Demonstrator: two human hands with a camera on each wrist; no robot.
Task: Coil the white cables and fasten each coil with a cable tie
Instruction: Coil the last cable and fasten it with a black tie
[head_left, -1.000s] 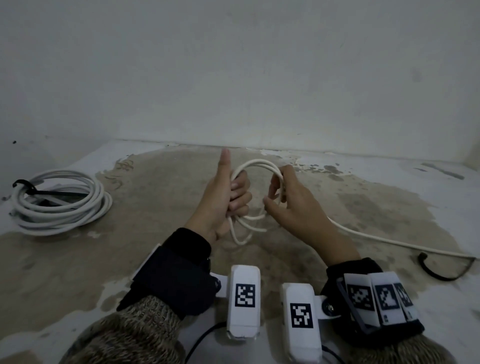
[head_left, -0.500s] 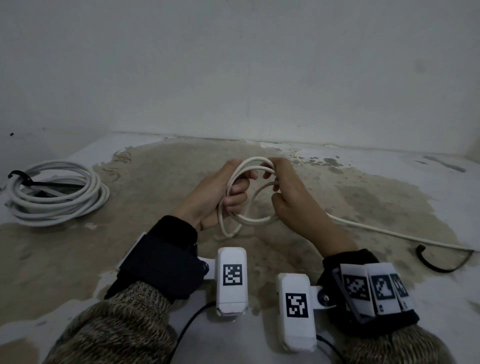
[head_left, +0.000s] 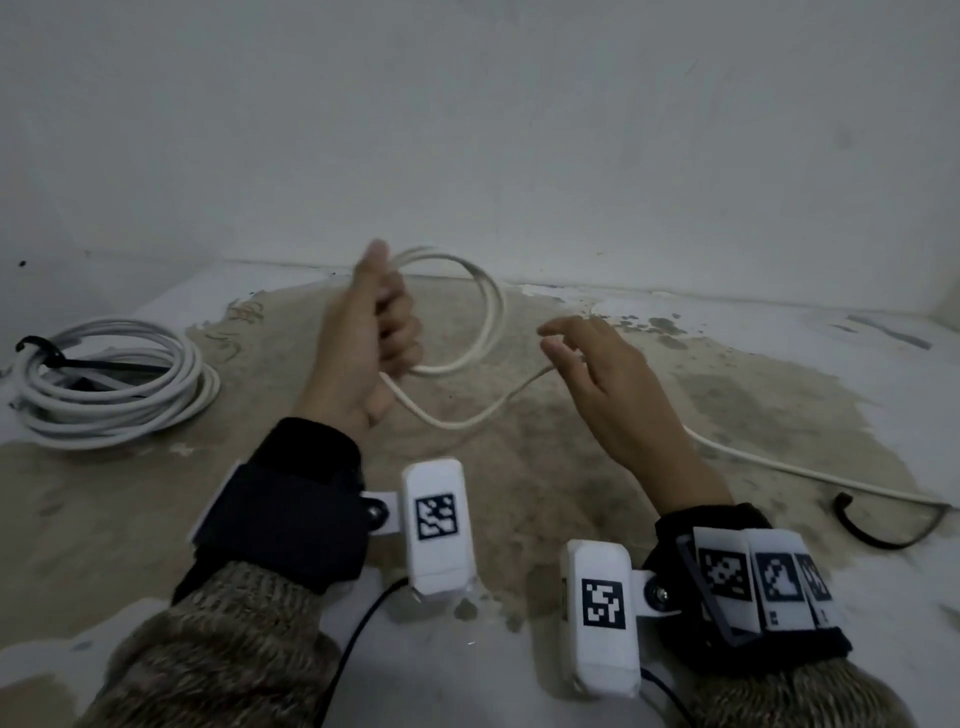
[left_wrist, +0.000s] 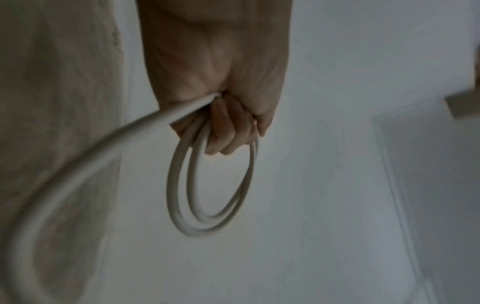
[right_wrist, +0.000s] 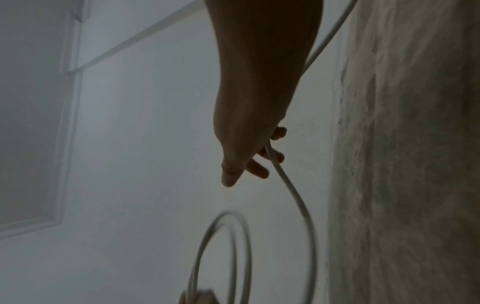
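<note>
**Coiling a white cable by hand**

Gripping two small loops of the white cable (head_left: 483, 312) in a closed fist, the left hand (head_left: 363, 343) is raised above the stained counter (head_left: 571, 467), thumb pointing up. From that fist the cable sags in a curve across to the right hand (head_left: 597, 379), whose fingers (right_wrist: 257, 169) are loosely spread with the cable running between them; no tight pinch shows. Beyond the right hand the cable trails along the counter toward the right edge. A black cable tie (head_left: 883, 525) lies just beside that trailing part. Well left of the left hand, near the wall (head_left: 467, 130), a finished coil (head_left: 114, 384) rests, bound with a black tie (head_left: 47, 348). Bare counter lies between coil and hands.
</note>
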